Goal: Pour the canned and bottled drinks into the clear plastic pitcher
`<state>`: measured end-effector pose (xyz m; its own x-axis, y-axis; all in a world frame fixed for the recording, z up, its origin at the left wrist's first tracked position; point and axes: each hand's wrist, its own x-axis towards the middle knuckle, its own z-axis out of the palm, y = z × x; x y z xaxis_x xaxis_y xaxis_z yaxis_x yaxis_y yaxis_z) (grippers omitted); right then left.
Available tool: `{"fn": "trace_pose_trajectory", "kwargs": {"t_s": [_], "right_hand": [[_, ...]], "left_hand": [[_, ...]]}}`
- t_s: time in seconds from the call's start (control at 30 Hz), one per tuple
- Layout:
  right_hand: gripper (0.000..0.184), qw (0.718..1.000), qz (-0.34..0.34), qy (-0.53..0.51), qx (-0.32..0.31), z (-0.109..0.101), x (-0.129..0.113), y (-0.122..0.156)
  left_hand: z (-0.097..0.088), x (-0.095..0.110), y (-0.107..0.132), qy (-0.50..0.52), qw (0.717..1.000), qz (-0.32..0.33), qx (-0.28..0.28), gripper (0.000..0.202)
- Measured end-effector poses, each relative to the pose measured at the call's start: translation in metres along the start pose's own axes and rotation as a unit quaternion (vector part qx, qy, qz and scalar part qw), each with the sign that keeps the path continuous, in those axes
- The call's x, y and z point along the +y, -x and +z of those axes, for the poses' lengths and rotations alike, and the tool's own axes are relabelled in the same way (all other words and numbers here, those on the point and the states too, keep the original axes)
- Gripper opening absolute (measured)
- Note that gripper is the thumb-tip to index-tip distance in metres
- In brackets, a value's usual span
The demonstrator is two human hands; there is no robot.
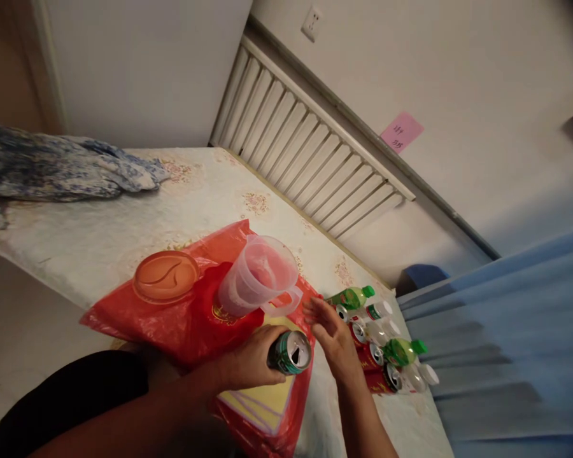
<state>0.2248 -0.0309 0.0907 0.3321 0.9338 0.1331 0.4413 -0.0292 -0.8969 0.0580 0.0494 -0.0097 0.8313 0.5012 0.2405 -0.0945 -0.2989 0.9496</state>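
Note:
My left hand (248, 361) is wrapped around a dark green drink can (279, 356), whose opened top faces up toward me. To its right, my right hand (335, 340) has its fingers apart and holds nothing; its fingertips are close to the handle of a clear plastic pitcher (241, 283). The pitcher leans to the right, and its base is amid red material. Beneath these lies a red plastic sheet or bag (119, 312). On it are a round orange lid-like disc (166, 273) and a yellow sheet with purple lines (262, 407), partly behind the left hand and can.
Right of my right hand, red cans (375, 357), green-capped bottles (401, 351) and clear bottles (415, 376) stand grouped on the flowered tabletop (205, 184). A blue-and-white cloth (76, 166) lies at the far left. A white radiator (305, 140) and a blue curtain (510, 343) border the table.

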Motion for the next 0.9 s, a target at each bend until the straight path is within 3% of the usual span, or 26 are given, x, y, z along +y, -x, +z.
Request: {"fn": "trace_pose_trajectory", "kwargs": {"t_s": [0.13, 0.23, 0.4, 0.53, 0.67, 0.9], "right_hand": [[0.04, 0.998, -0.012, -0.012, -0.06, 0.019, -0.005, -0.026], [0.033, 0.994, -0.016, -0.038, -0.106, 0.035, -0.001, -0.037], [0.043, 0.99, -0.035, -0.126, -0.051, 0.061, 0.008, -0.051], [0.046, 0.992, -0.039, -0.119, 0.004, 0.072, -0.006, -0.065], [0.048, 0.987, -0.059, -0.145, 0.034, 0.061, -0.031, -0.075], [0.051, 0.981, -0.096, -0.136, 0.097, 0.017, -0.076, -0.07]], "left_hand": [[-0.007, 0.006, 0.005, -0.025, 0.999, -0.018, -0.041, 0.067], [-0.012, 0.006, 0.008, -0.031, 0.997, -0.022, -0.073, 0.062], [-0.024, 0.007, 0.013, -0.037, 0.994, -0.031, -0.102, 0.066], [-0.031, 0.007, 0.012, -0.043, 0.992, -0.03, -0.114, 0.065], [-0.037, 0.011, 0.01, -0.04, 0.991, -0.037, -0.122, 0.069], [-0.05, 0.018, 0.006, 0.018, 0.992, -0.022, -0.12, 0.071]]}}
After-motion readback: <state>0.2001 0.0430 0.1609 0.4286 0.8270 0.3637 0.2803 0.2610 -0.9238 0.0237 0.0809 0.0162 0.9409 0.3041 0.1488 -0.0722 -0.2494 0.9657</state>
